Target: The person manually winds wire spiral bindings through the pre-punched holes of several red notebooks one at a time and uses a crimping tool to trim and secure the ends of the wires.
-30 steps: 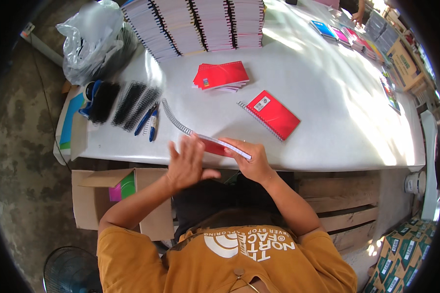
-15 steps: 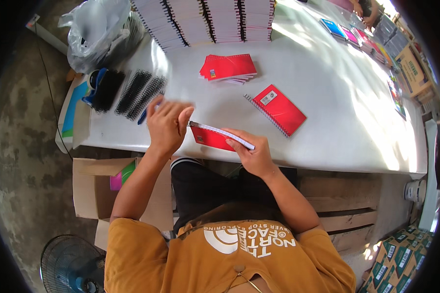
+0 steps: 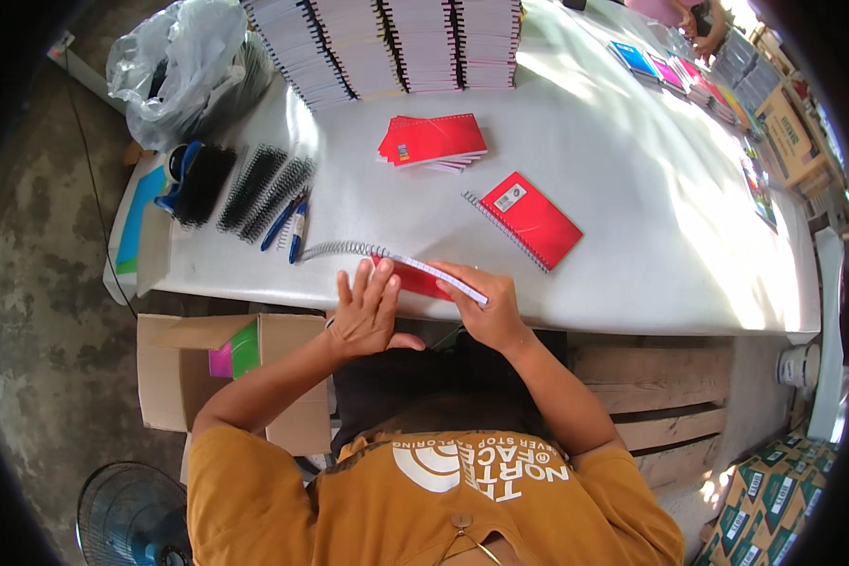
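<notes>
My right hand (image 3: 492, 304) grips a red notebook (image 3: 420, 277) by its right end, tilted so that the white page edge faces up. From the notebook's left end a dark spiral coil (image 3: 344, 248) stretches out leftward over the table. Beside that end is my left hand (image 3: 368, 309), its fingers spread and the thumb apart, holding nothing; the fingertips are near the notebook's cover, and I cannot tell whether they touch it. Beyond my hands lie a red notebook with a coil along its edge (image 3: 538, 222) and a small pile of red notebooks (image 3: 439, 139).
To the left are bundles of black coils (image 3: 255, 189), two blue pens (image 3: 297, 234) and a clear plastic bag (image 3: 174, 71). Tall stacks of bound notebooks (image 3: 387, 47) stand at the back. An open cardboard box (image 3: 170, 368) sits below the table edge. Another person's hands (image 3: 707, 38) show far right.
My left hand has come down and toward me from beside the pens, its fingers now spread. The coil reaching out of the notebook and the pens now show. My right hand keeps its grip.
</notes>
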Tool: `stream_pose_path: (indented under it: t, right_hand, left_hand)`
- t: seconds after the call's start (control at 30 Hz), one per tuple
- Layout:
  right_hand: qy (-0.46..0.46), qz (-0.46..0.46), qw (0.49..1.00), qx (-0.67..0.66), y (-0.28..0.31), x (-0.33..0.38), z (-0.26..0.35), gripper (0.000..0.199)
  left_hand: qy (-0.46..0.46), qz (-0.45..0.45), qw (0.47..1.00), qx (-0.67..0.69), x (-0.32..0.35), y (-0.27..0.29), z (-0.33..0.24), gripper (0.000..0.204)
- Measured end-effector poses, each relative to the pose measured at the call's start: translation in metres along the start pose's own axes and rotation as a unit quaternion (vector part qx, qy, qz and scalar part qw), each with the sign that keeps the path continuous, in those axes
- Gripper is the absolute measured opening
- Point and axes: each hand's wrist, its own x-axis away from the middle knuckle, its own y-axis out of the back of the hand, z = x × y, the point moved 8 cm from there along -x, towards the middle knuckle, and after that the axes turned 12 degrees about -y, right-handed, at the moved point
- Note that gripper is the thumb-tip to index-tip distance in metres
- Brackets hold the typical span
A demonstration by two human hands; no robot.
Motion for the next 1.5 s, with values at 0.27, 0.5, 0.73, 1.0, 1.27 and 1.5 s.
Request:
stream_pose_path:
  t: [0.27, 0.5, 0.73, 1.0, 1.27, 1.5]
  right_hand:
    - [-0.013, -0.008, 0.999, -0.029, -0.008, 0.003, 0.009, 0.027]
    - [0.074, 0.017, 0.996, 0.035, -0.016, 0.005, 0.018, 0.033]
    - [0.113, 0.009, 0.992, 0.058, -0.018, 0.004, 0.025, 0.046]
    - [0.072, 0.014, 0.997, 0.033, -0.021, 0.0, 0.017, 0.041]
    - [0.018, 0.043, 0.998, -0.052, -0.028, -0.003, 0.008, 0.035]
    - [-0.044, 0.02, 0.996, -0.078, -0.012, -0.006, -0.01, 0.03]
  left_hand:
    - [0.055, 0.058, 0.996, 0.038, 0.007, -0.003, -0.007, 0.121]
    - [0.113, -0.057, 0.991, 0.039, -0.02, 0.01, 0.03, 0.111]
    - [0.079, -0.167, 0.983, -0.022, -0.06, 0.034, 0.031, 0.109]
    - [0.038, -0.154, 0.987, -0.022, -0.049, 0.02, 0.016, 0.114]
    - [0.188, -0.232, 0.946, 0.126, 0.037, -0.049, 0.075, 0.118]
    - [0.059, -0.1, 0.993, -0.006, -0.051, 0.026, 0.02, 0.096]
